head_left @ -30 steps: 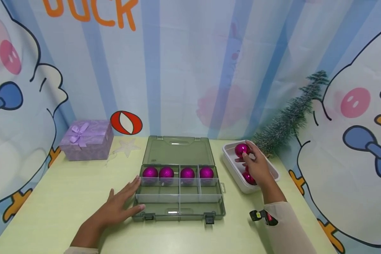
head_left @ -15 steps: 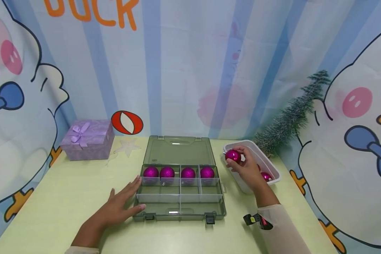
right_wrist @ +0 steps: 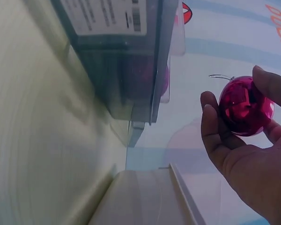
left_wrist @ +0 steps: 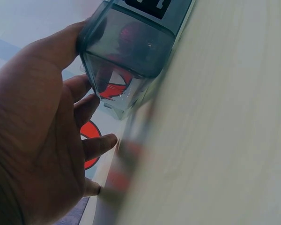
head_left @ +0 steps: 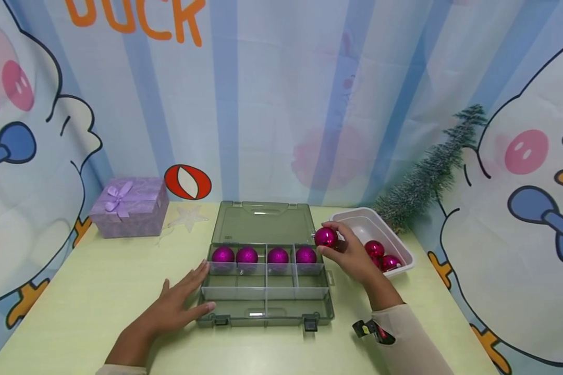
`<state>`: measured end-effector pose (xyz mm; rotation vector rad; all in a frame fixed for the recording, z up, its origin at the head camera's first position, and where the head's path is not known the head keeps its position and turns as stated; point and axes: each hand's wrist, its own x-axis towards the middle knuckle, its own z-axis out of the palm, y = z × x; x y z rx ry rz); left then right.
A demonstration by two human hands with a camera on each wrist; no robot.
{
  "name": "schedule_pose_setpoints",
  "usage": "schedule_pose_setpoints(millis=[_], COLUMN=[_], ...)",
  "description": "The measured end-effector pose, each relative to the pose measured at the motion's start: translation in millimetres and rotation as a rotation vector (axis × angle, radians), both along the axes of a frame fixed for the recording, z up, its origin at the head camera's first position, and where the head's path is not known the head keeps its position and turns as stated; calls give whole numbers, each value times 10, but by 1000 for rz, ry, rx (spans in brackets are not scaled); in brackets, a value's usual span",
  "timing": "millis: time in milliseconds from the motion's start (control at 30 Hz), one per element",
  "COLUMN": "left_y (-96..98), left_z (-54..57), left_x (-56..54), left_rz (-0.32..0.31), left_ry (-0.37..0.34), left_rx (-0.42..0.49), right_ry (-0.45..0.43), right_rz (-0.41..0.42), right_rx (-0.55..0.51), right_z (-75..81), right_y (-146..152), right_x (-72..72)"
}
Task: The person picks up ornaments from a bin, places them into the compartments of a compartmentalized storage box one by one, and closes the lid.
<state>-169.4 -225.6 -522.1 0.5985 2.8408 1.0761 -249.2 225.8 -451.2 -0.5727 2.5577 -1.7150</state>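
Observation:
A shiny magenta Christmas bauble [head_left: 326, 237] is held between the thumb and fingers of my right hand [head_left: 354, 255], in the air between the organizer box and the white tub. Its wire hook shows in the right wrist view, where the bauble [right_wrist: 246, 107] sits well off the table. My left hand [head_left: 173, 304] rests with spread, straight fingers against the left side of the green-tinted organizer box [head_left: 232, 306]. The box lies with its lid folded back. Several matte magenta baubles [head_left: 278, 255] fill its far row of compartments; the middle and front rows hold nothing.
Several shiny baubles [head_left: 374, 249] lie in the white tub [head_left: 356, 216] at the right. Behind it leans a small frosted tree [head_left: 427, 174]. A purple gift box [head_left: 130, 207] and a pale star [head_left: 187, 217] are at the back left, before a patterned curtain [head_left: 272, 104].
My right hand has lifted the shiny bauble out of the white tub and carried it left, towards the organizer box. My left hand has stayed put.

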Motion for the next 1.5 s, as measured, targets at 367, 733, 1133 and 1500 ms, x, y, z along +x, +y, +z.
schedule_pose_setpoints(millis=[367,733,1133,1500], left_y=[8,10,6,8], left_z=[51,3,-15,45], left_x=[27,5,6,8], left_rz=[-6,-9,-7,-7], left_ry=[11,25,5,25], left_rx=[-7,-13,-7,-25], right_ry=[3,100,62,104], right_rz=[117,101,135,99], right_rx=[9,121,101,191], right_z=[26,-29,-101,-26], right_y=[-226,-425,-614,-985], right_x=[70,119,170,227])
